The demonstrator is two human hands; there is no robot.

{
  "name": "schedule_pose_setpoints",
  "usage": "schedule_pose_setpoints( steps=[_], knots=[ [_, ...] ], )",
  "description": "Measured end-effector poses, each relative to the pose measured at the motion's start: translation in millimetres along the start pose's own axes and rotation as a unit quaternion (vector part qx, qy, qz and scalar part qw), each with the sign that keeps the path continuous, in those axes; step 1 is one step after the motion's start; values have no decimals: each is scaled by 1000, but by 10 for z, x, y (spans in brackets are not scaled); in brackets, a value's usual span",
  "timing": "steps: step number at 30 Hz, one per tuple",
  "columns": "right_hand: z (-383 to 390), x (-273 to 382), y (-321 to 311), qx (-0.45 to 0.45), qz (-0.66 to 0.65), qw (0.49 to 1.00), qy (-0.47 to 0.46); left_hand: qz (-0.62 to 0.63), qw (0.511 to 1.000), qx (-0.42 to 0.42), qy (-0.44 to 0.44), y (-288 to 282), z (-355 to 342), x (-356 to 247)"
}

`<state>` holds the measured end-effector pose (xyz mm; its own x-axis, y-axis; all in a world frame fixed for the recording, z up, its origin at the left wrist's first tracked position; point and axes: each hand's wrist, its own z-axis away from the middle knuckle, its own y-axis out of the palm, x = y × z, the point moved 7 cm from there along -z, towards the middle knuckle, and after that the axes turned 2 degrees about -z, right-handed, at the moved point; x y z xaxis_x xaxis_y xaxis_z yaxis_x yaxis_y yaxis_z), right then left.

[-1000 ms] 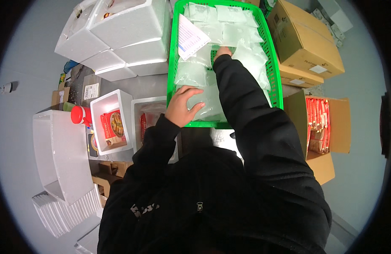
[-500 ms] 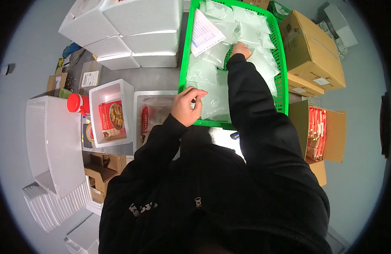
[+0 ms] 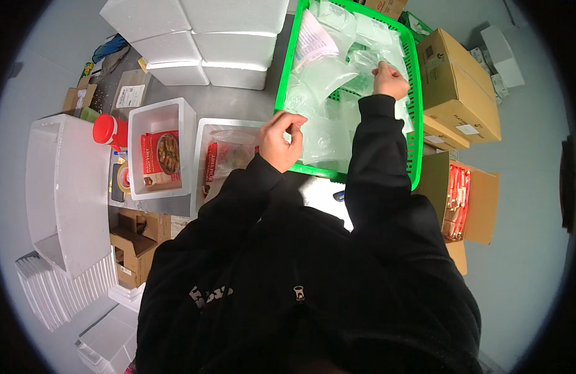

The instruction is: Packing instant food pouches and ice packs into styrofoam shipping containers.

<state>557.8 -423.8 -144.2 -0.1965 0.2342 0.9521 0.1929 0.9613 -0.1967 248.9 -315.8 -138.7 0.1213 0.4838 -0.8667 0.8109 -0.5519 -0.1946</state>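
Note:
A green plastic basket [image 3: 416, 124] holds several clear, pale plastic bags [image 3: 322, 137], with a printed paper sheet [image 3: 316, 40] lying on those at its far left. My right hand [image 3: 391, 82] is closed in a pinch on the edge of a clear plastic bag [image 3: 364, 61], which looks partly raised. What fills the bag cannot be told. Over the basket's near left corner, my left hand [image 3: 280, 140] has its fingers curled, the tips beside another bag. Whether anything is between those fingertips is hidden.
Left of the basket, two white foam boxes [image 3: 133, 168] [image 3: 201, 134] hold red food packets [image 3: 160, 159]. White foam boxes [image 3: 229, 50] are stacked behind. A red-lidded jar [image 3: 107, 129] stands at left. Cardboard boxes [image 3: 462, 81] stand at right, one open box [image 3: 484, 206] with red packets.
My right hand has drawn back toward me and slightly right, rising from between the bags with a bag's edge. The paper sheet has bent. My left hand stays by the basket's near corner.

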Motion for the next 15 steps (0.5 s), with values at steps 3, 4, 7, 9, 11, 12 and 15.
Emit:
schedule_pose_setpoints(
  steps=[3, 4, 7, 9, 11, 12, 15],
  knots=[
    [121, 465, -274, 57, -30, 997, -50, 36, 999, -17, -7, -1, -102, -57],
    [228, 704, -323, 91, -49, 991, -80, 87, 995, -18, -45, 1, -147, 4],
    [474, 1382, -477, 185, -68, 960, -201, 259, 955, -1, -143, -108, -402, 47],
    [679, 1829, -530, 307, -73, 929, -193, 388, 897, -16, -213, -201, -578, 94],
    [1044, 2245, -580, 385, 24, 894, -229, 532, 805, 116, -235, -148, -647, 27],
    [1193, 2328, -589, 440, 28, 867, -233, 584, 753, 190, -234, -134, -620, -73],
    [1756, 2392, -510, 566, 44, 788, -237, 647, 661, 310, -218, -270, -329, -124]
  ],
)
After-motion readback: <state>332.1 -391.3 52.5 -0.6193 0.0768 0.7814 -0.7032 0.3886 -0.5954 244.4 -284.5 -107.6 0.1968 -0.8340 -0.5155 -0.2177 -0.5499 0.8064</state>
